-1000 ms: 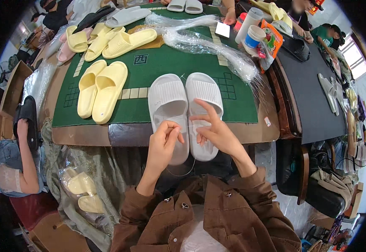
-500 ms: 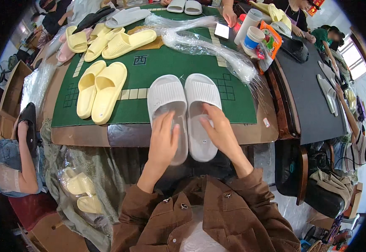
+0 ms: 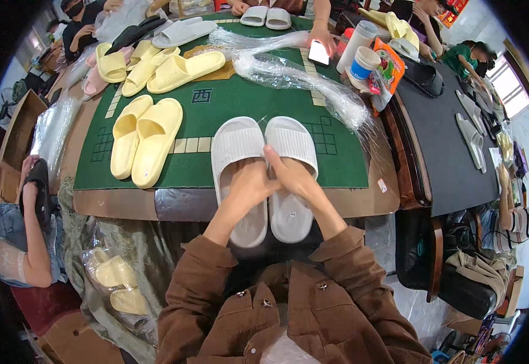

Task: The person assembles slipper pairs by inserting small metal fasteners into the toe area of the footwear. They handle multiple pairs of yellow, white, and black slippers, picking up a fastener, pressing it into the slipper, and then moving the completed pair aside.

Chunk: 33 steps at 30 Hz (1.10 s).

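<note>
Pair of pale grey moulded foam slippers [image 3: 264, 176]: matt, ribbed straps, smooth footbeds. Beneath them, green felt-like table mat [image 3: 343, 164]: matt cloth look, printed grid lines. Dark wooden table edge [image 3: 361, 203] in front of mat: glossy, worn. Pair of pale yellow foam slippers [image 3: 140, 142] left of grey pair: matt, smooth. Crumpled clear plastic bags [image 3: 295, 76] beyond grey pair: glossy, wrinkled. Brown jacket sleeves [image 3: 343, 273] below: soft matt cloth, shiny metal snap buttons.

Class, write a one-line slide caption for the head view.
Both hands, left and right, rest on a pair of white slippers at the green mat's edge.
</note>
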Each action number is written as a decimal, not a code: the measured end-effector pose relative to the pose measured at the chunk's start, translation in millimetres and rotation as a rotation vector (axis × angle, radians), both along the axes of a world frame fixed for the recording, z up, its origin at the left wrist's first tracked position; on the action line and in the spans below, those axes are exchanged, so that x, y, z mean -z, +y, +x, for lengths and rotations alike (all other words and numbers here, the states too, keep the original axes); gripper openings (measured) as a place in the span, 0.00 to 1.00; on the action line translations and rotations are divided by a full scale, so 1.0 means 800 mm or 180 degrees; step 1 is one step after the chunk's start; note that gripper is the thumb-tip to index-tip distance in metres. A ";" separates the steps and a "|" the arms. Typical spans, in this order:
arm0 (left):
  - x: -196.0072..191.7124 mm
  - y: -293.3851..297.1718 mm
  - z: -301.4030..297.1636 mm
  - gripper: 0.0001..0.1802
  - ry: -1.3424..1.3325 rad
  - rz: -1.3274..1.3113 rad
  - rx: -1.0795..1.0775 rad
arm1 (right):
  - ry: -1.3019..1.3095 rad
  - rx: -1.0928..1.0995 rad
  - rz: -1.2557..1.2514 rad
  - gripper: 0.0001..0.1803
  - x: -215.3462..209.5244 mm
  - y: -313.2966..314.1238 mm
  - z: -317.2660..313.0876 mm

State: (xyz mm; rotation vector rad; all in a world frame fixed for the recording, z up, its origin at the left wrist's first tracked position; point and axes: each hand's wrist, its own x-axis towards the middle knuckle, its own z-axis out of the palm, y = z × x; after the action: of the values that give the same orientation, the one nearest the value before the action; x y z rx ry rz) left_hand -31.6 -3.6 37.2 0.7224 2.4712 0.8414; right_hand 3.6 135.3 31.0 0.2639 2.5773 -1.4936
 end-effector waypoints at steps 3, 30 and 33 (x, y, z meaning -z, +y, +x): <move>0.041 0.012 -0.004 0.32 0.0527 0.0371 -0.0691 | 0.0096 0.0134 -0.0261 0.45 0.007 -0.003 0.002; 0.004 0.010 -0.006 0.31 0.0083 -0.0251 -0.0607 | 0.1925 -0.0175 0.0884 0.12 -0.019 0.041 -0.115; 0.010 0.006 -0.008 0.31 0.0105 -0.0204 -0.0354 | 0.1541 -0.0431 0.1020 0.13 -0.015 0.025 -0.133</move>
State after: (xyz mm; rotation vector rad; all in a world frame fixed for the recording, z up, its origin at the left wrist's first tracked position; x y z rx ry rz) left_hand -37.9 0.9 29.2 0.5856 2.5752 0.7915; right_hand -102.9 155.5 43.3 -0.2714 3.1332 -1.2087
